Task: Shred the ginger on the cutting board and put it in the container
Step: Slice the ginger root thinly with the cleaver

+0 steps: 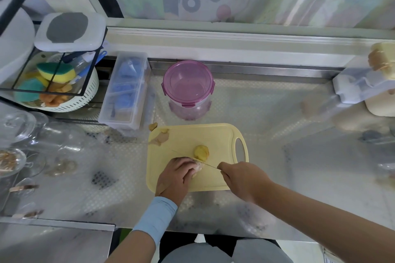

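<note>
Roughly early-to-mid, I'd say: cutting is under way but no shreds yet & nothing in the container. On the cutting board (192,134), which lies on the bench (267,113), the left hand (175,175) has its grip curled over the ginger (198,166) chunk near the front edge, pinning it down. Meanwhile the right hand (241,179) has its grip clenched on the knife (210,166) handle; the thin blade runs across the board & meets the chunk just beside the left fingertips. Just beyond the blade sits a small pile of yellow slices (201,152), rounds not strips, so they'd prob. need cutting again. Some peel scraps (159,137) lie at the board's far-left corner, w/ one bit off the edge on the bench. The pink container (188,89) stands behind the board, well apart from both hands, lid on, clips look latched, seems empty. Left to do, as I judge: finish slicing, cut slices to shreds, open lid, transfer.
</note>
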A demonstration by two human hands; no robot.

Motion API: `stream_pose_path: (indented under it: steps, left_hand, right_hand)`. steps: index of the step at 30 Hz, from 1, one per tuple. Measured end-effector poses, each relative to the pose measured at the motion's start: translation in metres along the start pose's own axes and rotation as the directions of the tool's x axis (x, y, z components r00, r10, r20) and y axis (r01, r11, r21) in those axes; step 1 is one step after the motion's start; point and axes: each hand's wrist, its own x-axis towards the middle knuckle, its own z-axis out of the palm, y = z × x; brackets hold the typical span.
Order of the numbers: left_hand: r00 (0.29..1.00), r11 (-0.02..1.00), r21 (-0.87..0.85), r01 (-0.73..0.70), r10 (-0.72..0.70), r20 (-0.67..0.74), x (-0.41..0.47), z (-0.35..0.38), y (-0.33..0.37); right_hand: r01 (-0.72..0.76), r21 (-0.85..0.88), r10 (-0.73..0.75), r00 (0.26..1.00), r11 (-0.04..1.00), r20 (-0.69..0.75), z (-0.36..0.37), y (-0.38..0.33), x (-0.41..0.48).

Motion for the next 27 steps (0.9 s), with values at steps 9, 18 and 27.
stream_pose_path:
  steps: [9, 18, 27]
  left_hand:
    - [0.999, 0.999, -0.024, 0.037, -0.036, 0.016, -0.001, 0.003, -0.005]
    - [0.999, 0.998, -0.048, 0.033, -0.032, 0.022, 0.000, 0.004, -0.007]
    - [0.999, 0.997, -0.066, 0.039, -0.040, -0.020, -0.003, 0.010, -0.006]
  right_hand:
    - [-0.002, 0.005, 0.002, 1.000, 1.000, 0.016, 0.001, -0.005, 0.012]
    - [-0.023, -0.004, 0.023, 0.999, 1.000, 0.034, -0.003, -0.010, 0.013]
    - [0.043, 0.038, -0.044, 0.999, 0.998, 0.023, 0.000, -0.008, 0.023]
